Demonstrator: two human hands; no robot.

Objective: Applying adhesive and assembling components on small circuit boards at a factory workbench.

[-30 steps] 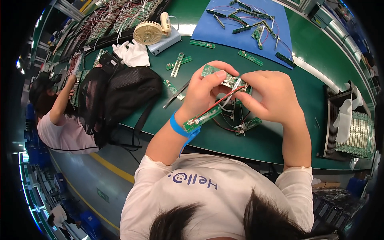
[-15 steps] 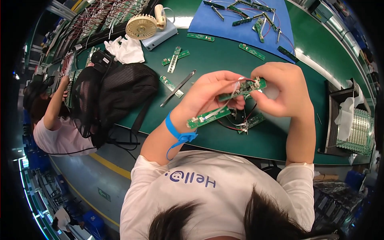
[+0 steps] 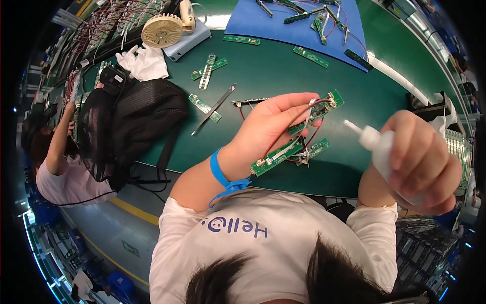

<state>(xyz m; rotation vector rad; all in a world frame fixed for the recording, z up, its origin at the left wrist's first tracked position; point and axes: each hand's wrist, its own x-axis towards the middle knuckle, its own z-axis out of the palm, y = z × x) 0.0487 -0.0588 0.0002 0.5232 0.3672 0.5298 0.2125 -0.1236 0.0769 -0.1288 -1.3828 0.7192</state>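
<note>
Between the thumb and fingers of my left hand [image 3: 281, 117] is a narrow green circuit board [image 3: 330, 101], tilted up to the right. Red and dark wires run from it to a second circuit board [image 3: 276, 158], which hangs below my palm. Another board [image 3: 318, 148] shows just behind, and whether it is joined to these is partly hidden. My right hand [image 3: 422, 159] wraps round a white squeeze bottle [image 3: 383, 148]. The bottle's thin nozzle points left toward the held board, with a gap between them. A blue band [image 3: 223, 172] circles my left wrist.
Tweezers [image 3: 214, 109] lie across a loose board on the green table. More boards and wires are on a blue mat [image 3: 298, 31] at the back. A black mesh bag [image 3: 144, 116], white gloves [image 3: 144, 62] and a small fan [image 3: 163, 30] stand left. Another person [image 3: 71, 172] works there.
My right hand has let go of the board's end, moved right and now holds the white squeeze bottle. The left hand still grips the board. The whole view has shifted slightly.
</note>
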